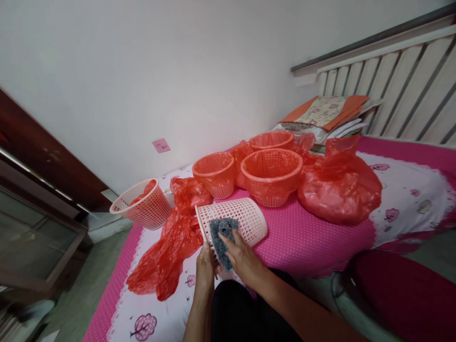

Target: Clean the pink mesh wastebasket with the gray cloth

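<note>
A pale pink perforated plastic wastebasket [251,218] lies on its side just in front of me, its open rim turned to the left. My left hand [205,266] is closed on the near part of that rim. Against the basket's side, my right hand [245,260] holds a dark grey cloth [218,232], with the fingers pressed on it. Left of the basket, a crumpled red plastic bag [171,251] is spread over the bedcover.
Several wastebaskets lined with red bags, among them a front one [271,183], stand behind. A full red bag [340,190] sits to the right. Another pink basket [153,211] leans at the left. Folded cloths [327,114] are stacked by the radiator [392,85]. A dark red stool [402,294] stands lower right.
</note>
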The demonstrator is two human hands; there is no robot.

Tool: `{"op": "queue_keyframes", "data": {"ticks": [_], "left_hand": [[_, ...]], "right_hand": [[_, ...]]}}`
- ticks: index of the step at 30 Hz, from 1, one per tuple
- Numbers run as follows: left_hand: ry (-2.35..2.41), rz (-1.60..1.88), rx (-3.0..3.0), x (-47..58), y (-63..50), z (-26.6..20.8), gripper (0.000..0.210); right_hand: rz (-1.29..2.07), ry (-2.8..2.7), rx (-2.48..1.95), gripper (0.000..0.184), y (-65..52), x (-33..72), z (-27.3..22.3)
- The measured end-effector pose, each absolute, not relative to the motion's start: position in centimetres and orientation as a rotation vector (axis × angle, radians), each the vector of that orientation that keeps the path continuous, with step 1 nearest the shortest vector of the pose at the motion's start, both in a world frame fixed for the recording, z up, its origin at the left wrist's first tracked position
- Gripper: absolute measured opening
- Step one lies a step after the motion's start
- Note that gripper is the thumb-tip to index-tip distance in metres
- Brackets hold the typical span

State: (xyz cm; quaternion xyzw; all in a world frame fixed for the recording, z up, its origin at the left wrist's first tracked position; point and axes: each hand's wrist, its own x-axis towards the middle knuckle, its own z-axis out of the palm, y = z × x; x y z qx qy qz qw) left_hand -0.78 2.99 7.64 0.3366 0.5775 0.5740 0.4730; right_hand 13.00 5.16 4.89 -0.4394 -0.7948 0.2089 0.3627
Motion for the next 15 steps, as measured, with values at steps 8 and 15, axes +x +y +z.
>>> {"op": "queue_keyframes", "data": {"ticks": [8, 15], "left_hand": [[1.332, 1.438, 0.731, -1.2, 4.2, 5.6, 0.078], [1.349, 1.441, 0.773, -1.4, 4.1, 5.7, 0.083]], "right_hand": [[0.566, -1.941, -1.235, 0.072, 7.1, 15.5, 2.8], [0.534, -1.868, -1.218, 0.071, 8.5, 17.2, 1.0]]}}
